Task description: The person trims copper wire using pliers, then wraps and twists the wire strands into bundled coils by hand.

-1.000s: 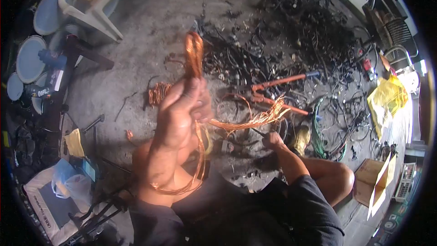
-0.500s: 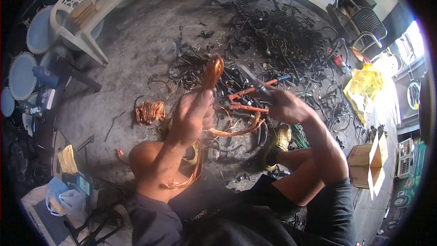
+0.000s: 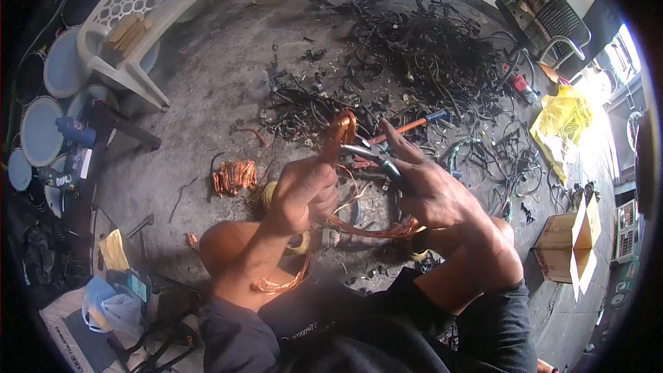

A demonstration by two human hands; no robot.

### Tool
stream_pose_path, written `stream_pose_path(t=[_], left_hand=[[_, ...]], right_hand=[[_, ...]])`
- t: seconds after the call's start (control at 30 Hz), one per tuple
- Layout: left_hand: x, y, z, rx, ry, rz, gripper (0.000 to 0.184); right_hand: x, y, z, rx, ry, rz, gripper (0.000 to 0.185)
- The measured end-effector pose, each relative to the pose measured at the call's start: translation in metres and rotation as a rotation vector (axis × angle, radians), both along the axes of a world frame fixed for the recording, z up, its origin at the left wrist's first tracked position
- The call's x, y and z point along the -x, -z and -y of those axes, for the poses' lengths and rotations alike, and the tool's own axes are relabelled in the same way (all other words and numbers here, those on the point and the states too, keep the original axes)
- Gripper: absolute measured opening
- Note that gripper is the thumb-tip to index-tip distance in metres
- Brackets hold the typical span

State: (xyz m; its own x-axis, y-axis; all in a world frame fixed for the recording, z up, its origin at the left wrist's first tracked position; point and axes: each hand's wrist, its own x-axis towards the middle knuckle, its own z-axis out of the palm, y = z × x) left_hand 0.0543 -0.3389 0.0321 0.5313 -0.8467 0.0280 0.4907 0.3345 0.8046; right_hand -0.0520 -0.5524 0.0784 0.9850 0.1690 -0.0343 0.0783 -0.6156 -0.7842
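My left hand (image 3: pixel 304 193) is closed around a bundle of copper wire (image 3: pixel 345 128), whose bent loop sticks up above the fist. Loose copper strands (image 3: pixel 283 283) hang below that wrist, and more run across to the right over my legs. In my right hand (image 3: pixel 438 190) are metal pliers (image 3: pixel 376 157) with dark handles, the index finger stretched out away from them. The pliers' jaws touch or lie just beside the wire under the loop; I cannot tell whether they grip it. Behind the hands, an orange-red-handled tool (image 3: pixel 407 128) lies on the floor, partly hidden.
A tied copper wire bundle (image 3: pixel 235 176) lies on the floor to the left. Dark stripped cables (image 3: pixel 428 34) form a large heap ahead. A white plastic bench (image 3: pixel 159 17) stands at the upper left; an open cardboard box (image 3: pixel 566 242) and yellow bag (image 3: pixel 559 124) are at the right.
The pliers have swung left and down to the copper wire. My left hand has lowered slightly and moved right, and my right index finger has extended.
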Motion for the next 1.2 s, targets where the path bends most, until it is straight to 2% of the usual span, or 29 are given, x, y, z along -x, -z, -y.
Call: stream_pose_path(t=[0.07, 0.13, 0.2, 0.27, 0.33, 0.37, 0.4, 0.47, 0.63, 0.73, 0.8, 0.83, 0.93, 1.03, 1.2], left_hand=[[0.001, -0.003, 0.003, 0.009, 0.028, 0.007, 0.026], [0.004, -0.009, 0.005, -0.024, 0.038, -0.131, 0.026], [0.006, -0.009, 0.009, -0.056, 0.018, -0.141, 0.027], [0.008, -0.008, 0.012, -0.085, -0.008, -0.042, 0.03], [0.008, -0.009, 0.013, -0.119, -0.019, -0.005, 0.031], [0.008, -0.009, 0.012, -0.131, -0.024, 0.007, 0.032], [0.008, -0.008, 0.012, -0.143, -0.031, 0.019, 0.033], [0.007, -0.01, 0.009, -0.138, -0.031, -0.039, 0.034], [0.007, -0.007, 0.005, -0.147, -0.071, -0.094, 0.037], [0.004, -0.004, 0.002, -0.113, -0.025, -0.179, 0.037], [0.002, -0.006, 0.0, 0.041, 0.152, -0.35, 0.038], [0.001, -0.007, -0.002, 0.118, 0.244, -0.435, 0.039], [0.001, -0.005, -0.006, 0.237, 0.369, -0.547, 0.039], [0.007, -0.003, -0.002, 0.253, 0.452, -0.587, 0.039], [0.011, -0.005, 0.0, 0.2, 0.426, -0.494, 0.037]], right_hand=[[0.001, 0.006, 0.007, -0.056, -0.084, 0.07, 0.07], [0.001, 0.002, 0.005, -0.072, -0.086, 0.049, 0.071], [0.001, 0.001, 0.003, -0.138, -0.096, 0.101, 0.068], [0.003, 0.005, 0.001, -0.098, -0.083, 0.191, 0.064], [0.004, -0.005, -0.004, -0.13, 0.015, 0.078, 0.06], [0.003, 0.006, -0.004, -0.043, 0.02, 0.236, 0.047], [0.003, 0.012, -0.004, -0.046, 0.018, 0.235, 0.047], [0.0, 0.017, -0.005, -0.005, 0.053, 0.172, 0.031], [-0.006, 0.02, -0.013, -0.019, 0.133, 0.178, 0.022], [-0.007, 0.021, -0.006, -0.027, 0.055, 0.071, 0.033], [-0.01, 0.02, 0.005, -0.17, -0.124, 0.288, 0.055], [-0.013, 0.024, 0.017, -0.088, -0.209, 0.201, 0.075], [-0.014, 0.023, 0.023, -0.14, -0.244, 0.189, 0.082], [-0.014, 0.015, 0.02, -0.148, -0.249, 0.194, 0.083], [-0.012, 0.005, 0.016, -0.196, -0.273, 0.2, 0.076]])
